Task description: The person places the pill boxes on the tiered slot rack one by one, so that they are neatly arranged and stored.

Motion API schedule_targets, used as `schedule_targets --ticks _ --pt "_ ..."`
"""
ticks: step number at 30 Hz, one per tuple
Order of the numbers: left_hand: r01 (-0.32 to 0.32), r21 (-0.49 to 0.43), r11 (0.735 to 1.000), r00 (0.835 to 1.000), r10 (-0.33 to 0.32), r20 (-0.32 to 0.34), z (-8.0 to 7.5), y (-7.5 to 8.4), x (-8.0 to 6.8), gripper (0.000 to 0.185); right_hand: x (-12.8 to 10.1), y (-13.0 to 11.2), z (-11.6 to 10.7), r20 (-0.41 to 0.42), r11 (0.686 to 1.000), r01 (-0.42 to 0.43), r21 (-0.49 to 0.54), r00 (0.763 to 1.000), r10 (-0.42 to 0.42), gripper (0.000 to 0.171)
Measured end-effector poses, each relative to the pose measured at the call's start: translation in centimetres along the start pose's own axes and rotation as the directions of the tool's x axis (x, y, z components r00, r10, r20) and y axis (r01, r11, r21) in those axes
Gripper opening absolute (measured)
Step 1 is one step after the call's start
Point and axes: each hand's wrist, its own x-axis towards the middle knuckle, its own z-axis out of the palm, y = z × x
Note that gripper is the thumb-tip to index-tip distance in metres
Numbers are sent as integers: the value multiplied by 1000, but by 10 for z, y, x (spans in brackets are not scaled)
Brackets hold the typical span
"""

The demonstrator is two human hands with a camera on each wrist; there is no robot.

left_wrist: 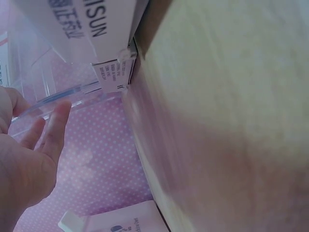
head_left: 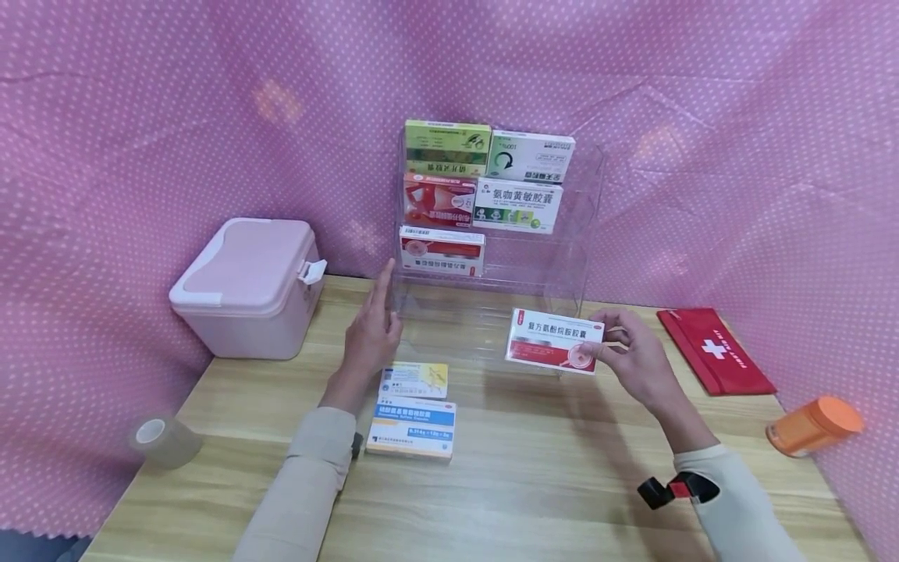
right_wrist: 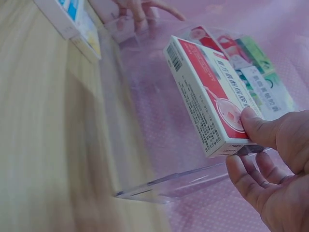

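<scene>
My right hand (head_left: pixel 635 355) pinches one end of a red-and-white medicine box (head_left: pixel 551 341), thumb on the printed face, in front of the clear display rack's lower right. The right wrist view shows this box (right_wrist: pixel 205 96) tilted, held off the rack. My left hand (head_left: pixel 372 332) is at the left side of the clear display rack (head_left: pixel 520 257), its fingers (left_wrist: pixel 58 128) fairly straight along the side panel. Upper tiers hold a yellow-green box (head_left: pixel 447 148), a white-and-green box (head_left: pixel 531 156), a red box (head_left: pixel 440 200), a white box (head_left: pixel 517 206) and another red-and-white box (head_left: pixel 442 251).
A blue-and-white box (head_left: pixel 412 427) and a yellow-and-white box (head_left: pixel 414 380) lie near my left forearm. Left stand a pink lidded case (head_left: pixel 246 289) and a tape roll (head_left: pixel 166 441). Right are a red first aid pouch (head_left: pixel 716 351) and an orange bottle (head_left: pixel 815 427). A pink dotted cloth (head_left: pixel 492 62) hangs behind.
</scene>
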Motion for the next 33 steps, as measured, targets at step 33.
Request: schedule_targets --ticks 33 --pt "15 9 1000 1000 -15 -2 2 1 0 106 99 -50 -18 -269 984 166 -62 947 -177 47"
